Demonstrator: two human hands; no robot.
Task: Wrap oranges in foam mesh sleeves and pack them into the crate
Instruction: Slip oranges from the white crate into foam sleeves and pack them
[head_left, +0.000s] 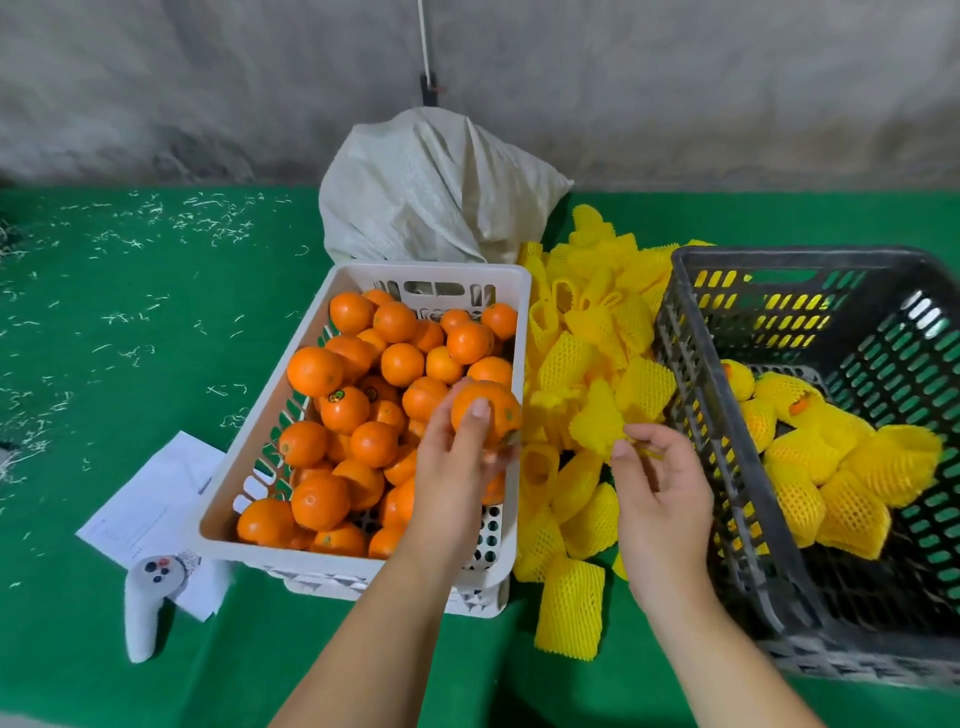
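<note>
left hand (457, 467) raised over the near right part of the white basket (363, 564), fingers and thumb curled round one orange (485, 410); thumb lies across the front of the fruit. the orange is lifted clear of the loose oranges (363, 395) that fill the basket, several carrying small dark stickers.

right hand (657, 483) sits between the white basket and the dark crate (737, 452), above the heap of yellow sleeves (587, 358). thumb and forefinger pinch the lower edge of one sleeve (597, 421), which stands up from the heap, flattened, mesh side to camera. remaining fingers loosely curled.

heap of sleeves lies on the green cloth (130, 312) in the gap between the two containers, reaching from the pale sack (431, 192) at the back to the near edge of the basket; one sleeve lies apart at the front.

dark crate at right, slotted walls, holds a cluster of wrapped oranges (831, 457) on its floor toward the left and middle; a bit of orange peel shows through the open end of one or two.

left of the basket: sheets of white paper (150, 499) partly under the basket corner, and a white controller (148, 597) with coloured buttons lying on the paper's near edge. pale shreds scattered across the cloth at left. grey wall behind.
</note>
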